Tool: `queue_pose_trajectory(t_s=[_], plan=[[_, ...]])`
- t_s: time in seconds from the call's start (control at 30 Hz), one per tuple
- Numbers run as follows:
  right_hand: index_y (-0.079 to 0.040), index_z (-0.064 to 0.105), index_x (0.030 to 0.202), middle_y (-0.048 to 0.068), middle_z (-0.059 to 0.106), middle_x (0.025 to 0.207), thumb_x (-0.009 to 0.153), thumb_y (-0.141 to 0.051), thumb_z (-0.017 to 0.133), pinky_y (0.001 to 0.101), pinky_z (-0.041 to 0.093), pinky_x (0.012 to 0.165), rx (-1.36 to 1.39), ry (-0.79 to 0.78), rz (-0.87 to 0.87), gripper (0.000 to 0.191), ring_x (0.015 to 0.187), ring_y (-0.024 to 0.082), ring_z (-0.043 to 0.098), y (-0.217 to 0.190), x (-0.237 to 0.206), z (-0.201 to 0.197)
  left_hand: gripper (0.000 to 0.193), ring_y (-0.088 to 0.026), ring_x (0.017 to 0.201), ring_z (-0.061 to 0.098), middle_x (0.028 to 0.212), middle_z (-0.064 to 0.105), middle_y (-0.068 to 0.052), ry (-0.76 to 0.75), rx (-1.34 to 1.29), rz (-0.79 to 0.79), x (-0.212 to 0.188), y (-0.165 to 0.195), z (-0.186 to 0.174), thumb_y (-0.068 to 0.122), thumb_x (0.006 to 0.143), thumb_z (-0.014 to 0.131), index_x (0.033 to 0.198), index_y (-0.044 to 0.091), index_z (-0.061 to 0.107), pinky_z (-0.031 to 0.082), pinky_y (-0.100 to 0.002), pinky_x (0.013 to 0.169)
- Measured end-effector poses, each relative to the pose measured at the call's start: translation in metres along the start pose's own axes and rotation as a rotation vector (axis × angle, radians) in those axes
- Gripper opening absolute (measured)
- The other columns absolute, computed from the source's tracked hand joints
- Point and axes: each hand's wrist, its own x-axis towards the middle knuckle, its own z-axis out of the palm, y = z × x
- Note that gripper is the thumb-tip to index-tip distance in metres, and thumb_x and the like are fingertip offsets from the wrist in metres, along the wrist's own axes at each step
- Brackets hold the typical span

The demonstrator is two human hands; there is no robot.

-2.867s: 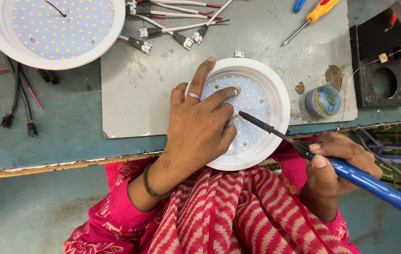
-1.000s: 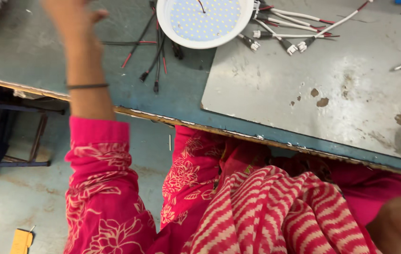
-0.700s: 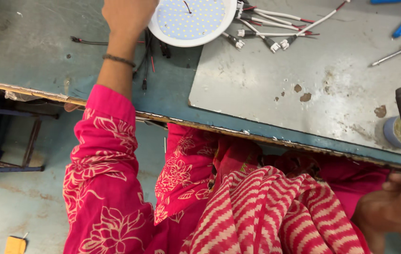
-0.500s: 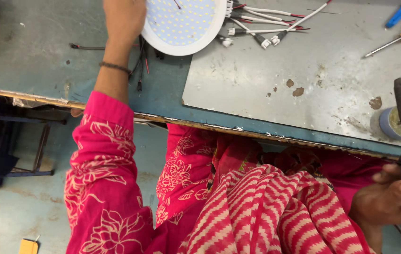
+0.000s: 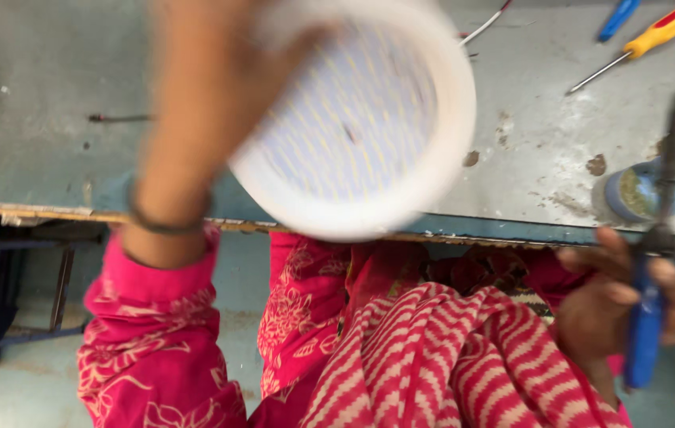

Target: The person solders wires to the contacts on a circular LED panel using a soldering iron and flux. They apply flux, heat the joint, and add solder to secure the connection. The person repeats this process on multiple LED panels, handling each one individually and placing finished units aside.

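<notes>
My left hand (image 5: 210,71) grips a round white lamp housing (image 5: 361,127) with a board of small LEDs inside, lifted above the bench's front edge and blurred by motion. My right hand (image 5: 623,297) sits low at the right, closed on a soldering iron with a blue handle (image 5: 645,325), its dark tip pointing up over the bench. A small blue pot (image 5: 638,190) stands on the bench just behind the iron's tip.
A grey metal sheet (image 5: 535,119) covers the right part of the green bench (image 5: 28,119). A yellow-handled screwdriver (image 5: 662,28) and a blue-handled tool (image 5: 619,17) lie at the far right. A thin dark wire (image 5: 119,118) lies at the left.
My left hand reached far left, took hold of the white lamp housing and has swept it back toward me and to the right. The soldering iron in my right hand came back into view.
</notes>
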Motion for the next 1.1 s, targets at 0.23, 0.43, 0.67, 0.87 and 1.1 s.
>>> queue_pose_trajectory(t_s=[0.23,0.43,0.67,0.87,1.1], plan=[[-0.011,0.034,0.131,0.028,0.056,0.134,0.09,0.001,0.068,0.0536,0.038,0.12,-0.386,-0.304,-0.032,0.055,0.137,0.04,0.047,-0.018,0.001,0.093,0.028,-0.036,0.075,0.071,0.089,0.073,-0.018,-0.454,-0.456,-0.157,0.012,0.063,0.107,0.023,0.095,0.075,0.117,0.006,0.074,0.054,-0.042,0.069],[-0.01,0.039,0.132,0.032,0.05,0.142,0.092,0.011,0.059,0.0482,0.051,0.116,-0.443,-0.339,0.061,0.049,0.134,0.04,0.061,-0.012,0.024,0.107,0.021,-0.04,0.137,0.053,0.14,0.063,-0.016,-0.219,-0.172,-0.066,-0.004,0.094,0.096,0.015,0.1,0.073,0.119,0.007,0.074,0.043,-0.05,0.11],[-0.01,0.04,0.129,0.031,0.063,0.133,0.088,0.014,0.049,0.0444,0.05,0.113,-0.572,-0.338,0.04,0.048,0.131,0.038,0.064,-0.005,0.026,0.106,0.022,-0.044,0.149,0.032,0.139,0.062,-0.012,-0.394,-0.206,-0.187,-0.048,0.126,0.107,0.027,0.083,0.08,0.101,0.014,0.079,0.022,-0.067,0.115],[-0.007,0.037,0.134,0.03,0.06,0.141,0.088,0.016,0.044,0.0393,0.047,0.117,-0.479,-0.267,0.06,0.052,0.133,0.033,0.061,0.002,0.037,0.113,0.014,-0.038,0.154,0.032,0.136,0.069,-0.006,-0.362,-0.169,-0.223,-0.043,0.114,0.123,0.029,0.089,0.081,0.097,0.017,0.079,0.024,-0.066,0.117],[-0.003,0.034,0.136,0.033,0.056,0.146,0.087,0.018,0.043,0.0376,0.047,0.118,-0.476,-0.32,0.121,0.054,0.137,0.033,0.058,0.012,0.053,0.115,0.032,-0.04,0.153,0.028,0.137,0.067,-0.007,-0.464,-0.223,-0.242,-0.027,0.099,0.119,0.024,0.086,0.078,0.118,0.02,0.075,0.024,-0.07,0.11]])
